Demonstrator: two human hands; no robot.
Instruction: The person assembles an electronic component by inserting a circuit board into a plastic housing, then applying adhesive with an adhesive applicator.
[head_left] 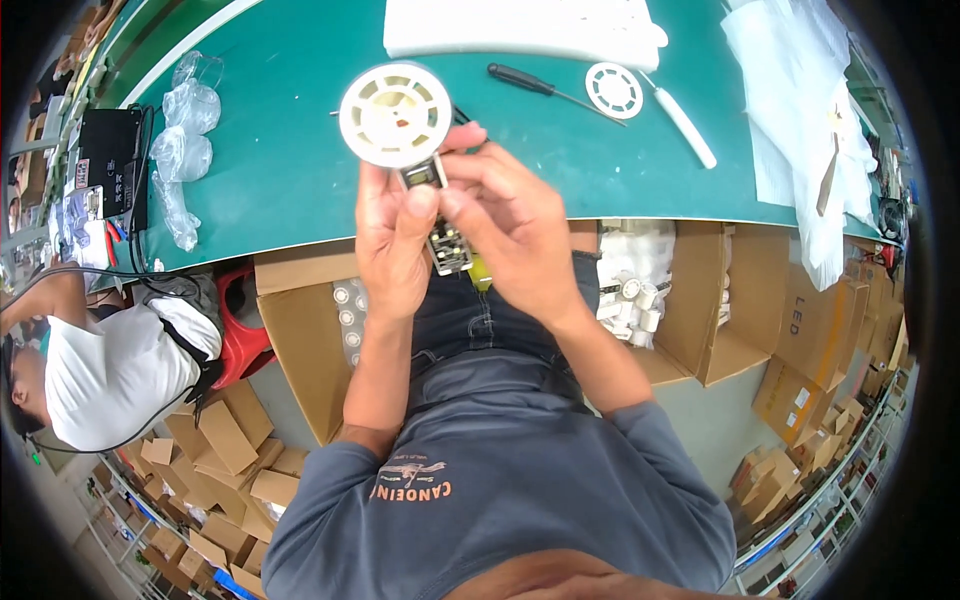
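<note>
Both my hands are raised over the front edge of the green table. Between them is a round white slotted housing (396,115) with a cream centre and a small reddish-brown spot. My left hand (392,235) grips it from below, the thumb on a small dark block (422,176) under its rim. A small circuit board (450,248) with pale components hangs beneath the fingers; how it joins the housing is hidden. My right hand (505,215) closes its thumb and fingers on the same assembly, beside the dark block. Something yellow-green (481,272) shows behind the board.
On the table (290,150) lie a black-handled screwdriver (522,79), a white slotted disc (614,90), a white-handled tool (684,127), white foam (520,28) and plastic wrap (183,150). Cardboard boxes (305,340) with white parts (630,310) flank my lap. A person (115,370) sits at left.
</note>
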